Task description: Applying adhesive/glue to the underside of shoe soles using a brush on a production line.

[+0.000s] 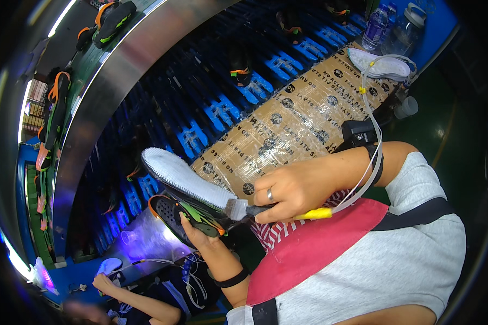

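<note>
My left hand [205, 237] is closed around a black shoe [203, 214] with green and orange trim. The shoe's white, stitched-edged underside [184, 176] faces up. A dark piece with holes and an orange rim [169, 210] lies against its near side, by my fingers; how the two are joined is hidden. In my right hand [290, 192] is a flat brush [236, 209] with a dark shaft, its pale bristles touching the underside near its right end. A yellow connector [315, 214] and clear tubing [375, 122] run back from the brush past my wrist.
Printed cardboard [287, 130] covers the surface ahead, with a white sole-shaped piece [382, 66], bottles [375, 27] and a cup [406, 107] at its far right. Beyond it, blue holders [253, 89] line a dark rack. A co-worker's hand [104, 283] is at lower left.
</note>
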Motion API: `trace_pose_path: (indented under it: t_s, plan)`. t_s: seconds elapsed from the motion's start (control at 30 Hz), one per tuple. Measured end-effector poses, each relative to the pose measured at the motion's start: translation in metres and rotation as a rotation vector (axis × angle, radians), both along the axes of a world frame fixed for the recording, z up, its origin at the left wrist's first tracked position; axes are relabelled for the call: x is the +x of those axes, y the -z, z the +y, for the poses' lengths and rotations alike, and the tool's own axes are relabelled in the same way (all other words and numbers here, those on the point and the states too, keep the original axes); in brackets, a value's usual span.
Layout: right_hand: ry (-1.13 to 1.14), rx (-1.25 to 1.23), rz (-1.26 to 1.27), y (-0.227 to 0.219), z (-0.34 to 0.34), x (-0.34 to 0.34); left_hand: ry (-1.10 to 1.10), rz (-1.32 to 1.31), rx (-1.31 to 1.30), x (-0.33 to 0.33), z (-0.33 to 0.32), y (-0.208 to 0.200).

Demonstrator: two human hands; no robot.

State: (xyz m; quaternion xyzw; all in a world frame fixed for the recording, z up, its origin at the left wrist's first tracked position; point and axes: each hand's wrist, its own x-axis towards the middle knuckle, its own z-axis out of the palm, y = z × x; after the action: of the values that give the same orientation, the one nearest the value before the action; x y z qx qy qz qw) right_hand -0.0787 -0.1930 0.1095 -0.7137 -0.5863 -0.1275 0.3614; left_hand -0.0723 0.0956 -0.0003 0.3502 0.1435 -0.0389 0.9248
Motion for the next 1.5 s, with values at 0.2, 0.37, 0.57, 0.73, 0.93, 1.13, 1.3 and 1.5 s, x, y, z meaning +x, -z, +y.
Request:
trace_pose_path:
  t_s: [0.2, 0.37, 0.57, 0.73, 0.93, 1.13, 1.3, 1.5]
  plan:
    - [0.394, 0.426, 0.814, 0.003, -0.021, -0.004, -0.028, -0.04, -0.024, 0.0, 0.01, 0.003]
    - [0.3, 0.973, 1.487, 0.025, -0.023, 0.002, 0.008, -0.055, -0.118, -0.005, -0.001, 0.001]
    - [0.109, 1.2, 1.634, 0.048, -0.023, 0.003, 0.034, -0.037, -0.234, -0.012, -0.011, -0.006]
    - [0.187, 1.102, 1.588, 0.046, -0.017, -0.005, 0.034, 0.023, -0.184, -0.018, -0.014, -0.002]
    - [0.428, 0.69, 0.736, 0.028, 0.0, -0.02, 0.154, -0.016, -0.227, -0.015, -0.041, -0.003]
    - [0.461, 0.542, 0.186, 0.037, 0.033, -0.028, 0.217, -0.071, -0.428, -0.012, -0.039, 0.005]
    - [0.477, 0.539, 0.202, 0.038, 0.03, -0.041, 0.074, 0.015, -0.281, -0.011, -0.046, -0.007]
    - [0.429, 0.61, 0.341, 0.039, 0.018, -0.039, -0.029, 0.068, -0.156, 0.004, -0.045, -0.017]
